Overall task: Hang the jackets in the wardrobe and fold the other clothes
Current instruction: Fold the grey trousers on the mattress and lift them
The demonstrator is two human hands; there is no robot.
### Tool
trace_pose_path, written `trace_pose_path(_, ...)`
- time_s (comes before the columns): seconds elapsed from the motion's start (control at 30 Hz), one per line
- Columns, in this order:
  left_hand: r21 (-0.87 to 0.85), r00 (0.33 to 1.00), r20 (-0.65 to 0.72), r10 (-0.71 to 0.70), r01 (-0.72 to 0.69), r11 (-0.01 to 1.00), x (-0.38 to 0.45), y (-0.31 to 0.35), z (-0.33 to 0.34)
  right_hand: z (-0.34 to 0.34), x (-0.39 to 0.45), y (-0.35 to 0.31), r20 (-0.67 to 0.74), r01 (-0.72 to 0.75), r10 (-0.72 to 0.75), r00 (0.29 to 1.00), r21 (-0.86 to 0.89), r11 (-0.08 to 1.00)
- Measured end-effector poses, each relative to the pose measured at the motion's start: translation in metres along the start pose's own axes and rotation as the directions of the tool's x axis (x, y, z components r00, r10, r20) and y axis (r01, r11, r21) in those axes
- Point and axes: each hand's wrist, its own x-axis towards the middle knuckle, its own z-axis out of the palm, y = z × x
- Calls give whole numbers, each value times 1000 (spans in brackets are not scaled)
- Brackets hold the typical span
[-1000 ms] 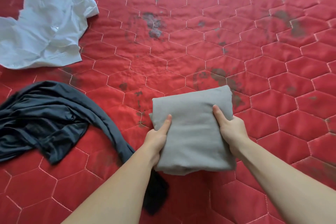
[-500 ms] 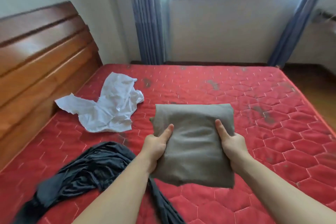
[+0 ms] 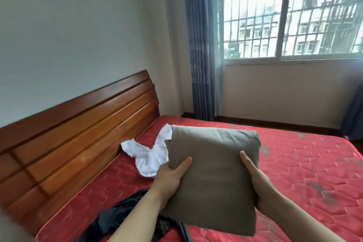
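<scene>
Both hands held a folded grey-brown garment (image 3: 214, 180) up in front of the person, clear of the bed. Left hand (image 3: 170, 177) gripped its left edge, thumb lying on the top face and fingers hidden underneath. Right hand (image 3: 257, 180) gripped the right edge the same way, thumb on top. The bundle sat squarely between the two hands, so neither was nearer to it. Its longer side ran away from the body, with the far folded edge raised and the near edge hanging lower, close to the forearms.

Below lay a red quilted mattress (image 3: 306, 179). To the left of the bundle, a crumpled white garment (image 3: 146, 156) lay near a wooden headboard (image 3: 78, 135). A dark garment (image 3: 119, 220) sprawled under the left forearm, close to the near edge of the bed. Both looked unfolded.

Open mattress stretched to the right of the bundle and beyond it, bare of clothes as far as the far edge, which ran below a wall with a barred window (image 3: 294, 15) and blue curtain (image 3: 200, 45). That right side seemed the roomiest place to set the folded piece down; the left was hemmed in by the loose clothes and headboard. No wardrobe was visible.
</scene>
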Motion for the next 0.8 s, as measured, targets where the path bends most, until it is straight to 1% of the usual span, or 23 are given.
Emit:
trace_pose_path(0.07, 5, 997, -75, 31, -31, 1000, -17, 10, 4, -3, 0, -11, 112, -2, 2, 994, -1, 1000)
trace_pose_path(0.13, 4, 985, -170, 33, -33, 999, -35, 17, 14, -7, -2, -21, 186, 29, -23, 982, -28, 999)
trace_pose_path(0.23, -57, 954, -298, -32, 16, 998, -65, 20, 31, -16, -4, -30, 273, 82, -60, 960, -69, 994)
trace_pose_path(0.4, -161, 890, -433, -145, 82, 984, -140, 18, 33, -2, -36, -25, 430, 91, -35, 902, -110, 990)
trace_pose_path(0.47, -219, 876, -451, -171, 77, 973, -177, 22, 23, 13, -61, -24, 511, 123, -43, 859, -123, 985)
trace_pose_path(0.57, -299, 862, -476, -176, 30, 954, -236, 26, 6, 39, -105, -27, 625, 194, -60, 778, -149, 970)
trace_pose_path(0.67, -369, 840, -516, -168, -41, 929, -300, 20, -16, 63, -156, -22, 710, 327, -118, 694, -164, 931)
trace_pose_path(0.73, -422, 841, -522, -139, -114, 899, -343, 11, -26, 74, -188, -16, 761, 428, -180, 623, -139, 893)
trace_pose_path(0.8, -460, 829, -542, -137, -156, 874, -386, -7, -26, 82, -215, -10, 826, 532, -191, 530, -149, 833)
